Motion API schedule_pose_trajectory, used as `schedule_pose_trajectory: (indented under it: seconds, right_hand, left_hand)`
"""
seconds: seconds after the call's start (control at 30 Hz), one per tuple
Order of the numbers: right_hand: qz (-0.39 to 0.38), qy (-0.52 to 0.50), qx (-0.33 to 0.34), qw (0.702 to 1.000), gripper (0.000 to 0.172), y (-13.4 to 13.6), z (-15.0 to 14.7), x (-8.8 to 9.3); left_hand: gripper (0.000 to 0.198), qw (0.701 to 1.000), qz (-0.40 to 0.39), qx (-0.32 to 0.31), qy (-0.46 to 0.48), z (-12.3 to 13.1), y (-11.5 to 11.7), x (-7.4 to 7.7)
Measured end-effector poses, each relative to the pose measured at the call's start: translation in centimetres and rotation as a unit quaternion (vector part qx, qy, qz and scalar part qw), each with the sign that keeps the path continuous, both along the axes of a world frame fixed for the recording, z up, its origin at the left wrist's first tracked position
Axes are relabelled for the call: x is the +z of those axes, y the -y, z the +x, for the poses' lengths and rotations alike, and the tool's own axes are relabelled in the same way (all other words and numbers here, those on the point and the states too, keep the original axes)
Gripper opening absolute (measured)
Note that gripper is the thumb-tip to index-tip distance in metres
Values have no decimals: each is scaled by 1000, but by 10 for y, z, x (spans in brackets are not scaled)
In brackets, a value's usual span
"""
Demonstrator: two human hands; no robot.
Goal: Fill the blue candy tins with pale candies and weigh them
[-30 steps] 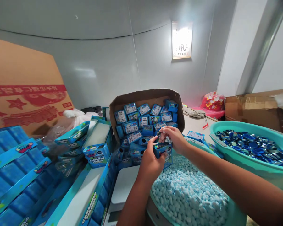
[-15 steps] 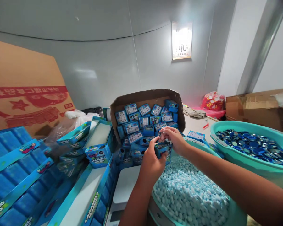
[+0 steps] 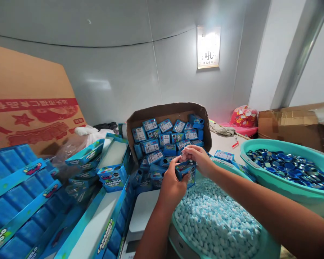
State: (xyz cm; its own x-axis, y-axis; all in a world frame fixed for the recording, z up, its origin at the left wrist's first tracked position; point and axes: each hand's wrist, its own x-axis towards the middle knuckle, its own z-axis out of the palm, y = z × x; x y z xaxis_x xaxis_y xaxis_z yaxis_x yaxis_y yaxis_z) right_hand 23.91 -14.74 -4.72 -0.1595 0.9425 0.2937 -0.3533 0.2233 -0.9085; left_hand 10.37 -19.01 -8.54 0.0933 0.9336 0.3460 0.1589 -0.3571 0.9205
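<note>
My left hand (image 3: 175, 181) is wrapped round a small blue candy box (image 3: 188, 172), held above the near edge of a teal basin (image 3: 175, 239). Just over the top of that box, my right hand (image 3: 198, 158) is closed with its fingertips pinched together; a few pale candies show at the fingers. Pale blue and white candies (image 3: 218, 216) fill the basin beneath both hands. Behind them, a brown carton (image 3: 169, 109) lies with its opening toward me, full of similar small blue boxes (image 3: 152, 146).
A white scale (image 3: 143, 210) stands left of the basin. Blue display trays (image 3: 108, 230) of boxes are stacked at the left, before a large carton (image 3: 29, 79). At right, another teal basin (image 3: 275, 144) holds blue and silver discs (image 3: 291, 167).
Both hands stay over the basin with the candy box. My right fingers have shifted slightly at its top, and the box has tilted a little.
</note>
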Motion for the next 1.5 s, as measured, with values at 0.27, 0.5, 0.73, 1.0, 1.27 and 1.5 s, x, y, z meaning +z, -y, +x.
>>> schedule_pose_trajectory:
  seconds: [0.27, 0.5, 0.73, 1.0, 1.27, 1.5]
  right_hand:
    - [-30, -16, 5, 999, 25, -3, 1, -4]
    - [-42, -3, 20, 999, 30, -8, 6, -5]
    - [-1, -18, 43, 999, 29, -1, 5, 4]
    - [39, 52, 74, 995, 38, 1, 2, 3]
    - [55, 84, 106, 989, 52, -4, 2, -4]
    - [89, 181, -16, 979, 36, -14, 11, -3]
  left_hand:
    - [61, 994, 50, -11, -95, -5, 5, 6]
    - [71, 991, 39, -13, -125, -4, 10, 9]
    - [65, 1000, 22, 6, -2, 0, 4, 3]
    - [65, 997, 1, -3, 78, -2, -3, 1]
    - [61, 996, 42, 62, 42, -2, 0, 5]
    - [54, 982, 95, 164, 8, -7, -3, 3]
